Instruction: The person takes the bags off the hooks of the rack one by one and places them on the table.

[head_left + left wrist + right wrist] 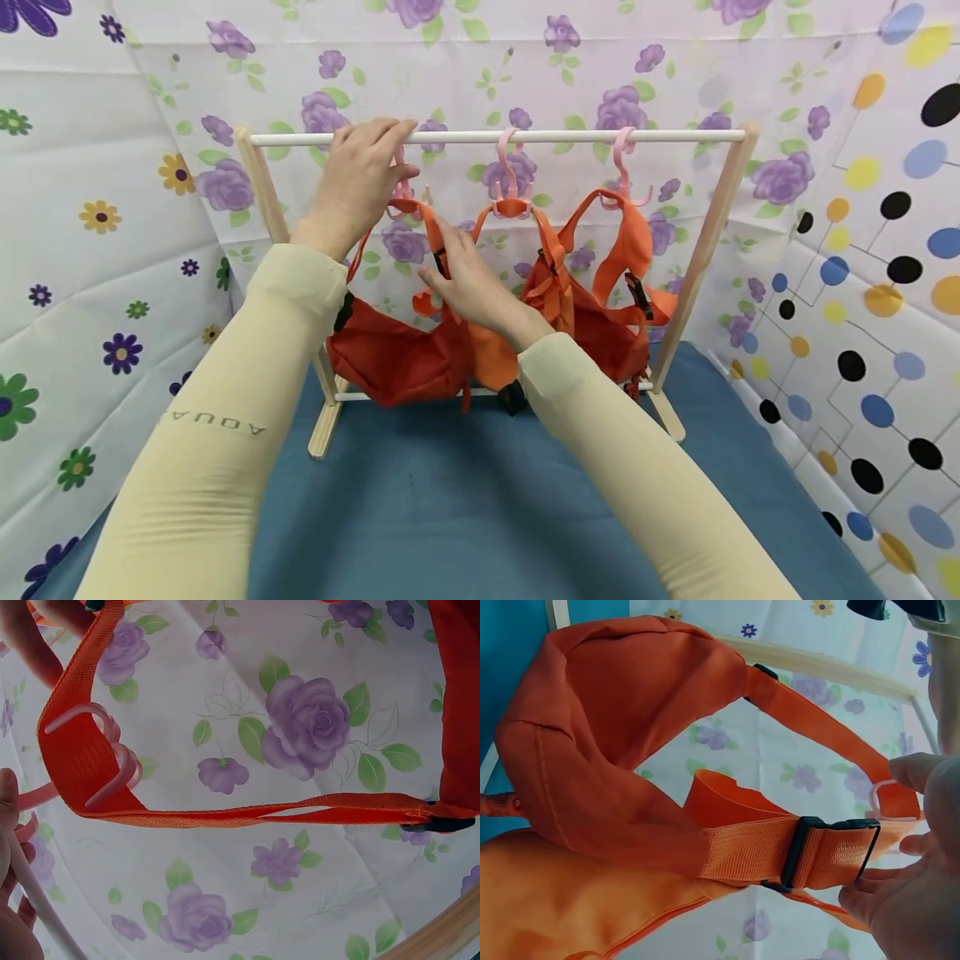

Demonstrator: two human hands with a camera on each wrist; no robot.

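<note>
My left hand [358,179] is at the white rail [457,137], fingers curled over it, gripping the top of a pink hook [400,158]. From this hook hangs a red-orange waist bag [397,354] by its orange strap [71,757]. My right hand [480,283] touches that strap beside its black buckle [829,847], with the fingers fairly straight and the thumb apart. In the right wrist view the fingertips rest at the strap's edge. Two more pink hooks, a middle hook [507,167] and a right hook [621,162], carry orange straps and bags, partly behind my right arm.
The rail belongs to a wooden rack with a left post [262,187] and a right post [708,250], standing on a blue cloth [450,500]. Floral sheets [285,50] surround it at the back and left, a dotted sheet [870,292] at the right.
</note>
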